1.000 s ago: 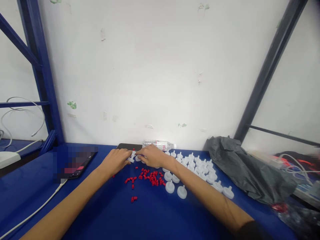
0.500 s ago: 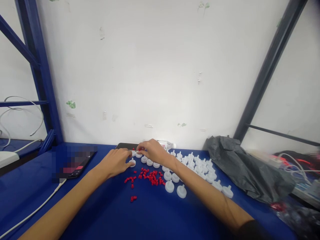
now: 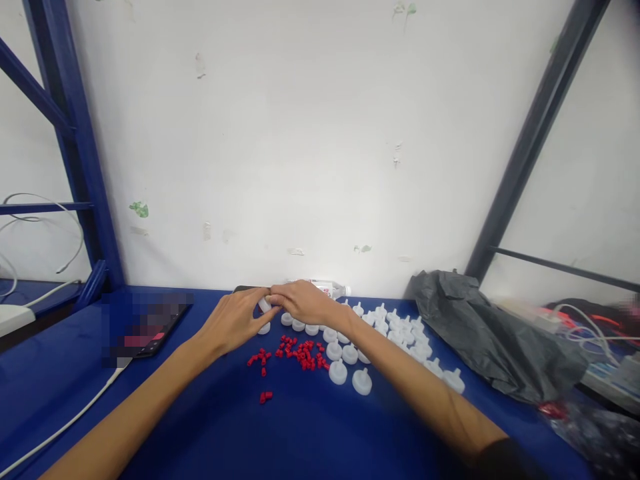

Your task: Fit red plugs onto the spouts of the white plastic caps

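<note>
Near the back of the blue surface [image 3: 300, 433], my left grip [image 3: 233, 323] holds 1 white cap [image 3: 265, 305] between thumb and fingers; my right grip [image 3: 304, 303] meets it, though I cannot tell what its fingertips grasp. Red pieces [image 3: 305, 356] lie nearer me, spouted white caps [image 3: 381, 327] to their right.

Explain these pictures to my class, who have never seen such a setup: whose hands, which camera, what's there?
There is no machine here, just a person's bare hands. One camera, worn on the head, takes every picture, looking forward and down. The left hand seems to hold a white piece in its fingers; the right hand meets it there, though its exact grip is hidden. On the blue surface lie small red pieces, white stemmed pieces, a phone, a clear bottle and a grey bag.
</note>
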`<state>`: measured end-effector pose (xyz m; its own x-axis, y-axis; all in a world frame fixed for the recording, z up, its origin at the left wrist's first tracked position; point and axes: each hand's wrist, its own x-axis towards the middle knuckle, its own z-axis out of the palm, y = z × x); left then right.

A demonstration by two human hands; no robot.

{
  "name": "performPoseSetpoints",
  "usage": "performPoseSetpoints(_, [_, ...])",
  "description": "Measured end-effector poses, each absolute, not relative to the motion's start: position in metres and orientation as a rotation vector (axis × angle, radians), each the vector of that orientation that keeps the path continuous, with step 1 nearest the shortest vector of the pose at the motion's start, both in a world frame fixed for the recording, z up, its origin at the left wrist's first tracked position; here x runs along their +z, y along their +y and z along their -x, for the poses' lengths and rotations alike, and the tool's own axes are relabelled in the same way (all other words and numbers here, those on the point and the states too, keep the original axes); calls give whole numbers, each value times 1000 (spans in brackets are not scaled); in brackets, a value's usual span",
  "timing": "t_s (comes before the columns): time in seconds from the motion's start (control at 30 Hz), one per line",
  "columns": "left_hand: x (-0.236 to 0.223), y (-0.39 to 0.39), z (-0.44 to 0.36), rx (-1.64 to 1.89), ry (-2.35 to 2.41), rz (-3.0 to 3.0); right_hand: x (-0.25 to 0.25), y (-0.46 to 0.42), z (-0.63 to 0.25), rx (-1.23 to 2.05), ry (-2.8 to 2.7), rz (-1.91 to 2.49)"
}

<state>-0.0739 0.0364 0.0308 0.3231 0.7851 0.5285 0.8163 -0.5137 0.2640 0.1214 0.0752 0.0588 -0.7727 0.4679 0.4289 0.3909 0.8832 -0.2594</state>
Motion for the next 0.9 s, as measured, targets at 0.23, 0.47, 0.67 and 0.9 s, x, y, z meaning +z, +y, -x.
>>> performPoseSetpoints(0.23, [44,33,74,-1681,-1644,3100,76,74,-132,358,-2444,492])
performPoseSetpoints(0.47, [36,55,97,-1731,-1899,2757,75,88,-146,244,-2633,810])
performPoseSetpoints(0.67, [21,66,101,-1235,-1916,2541,55,88,-131,235,-2879,833])
performPoseSetpoints(0.9, [9,69,104,-1045,-1783,2536,52,86,-131,29,-2748,945])
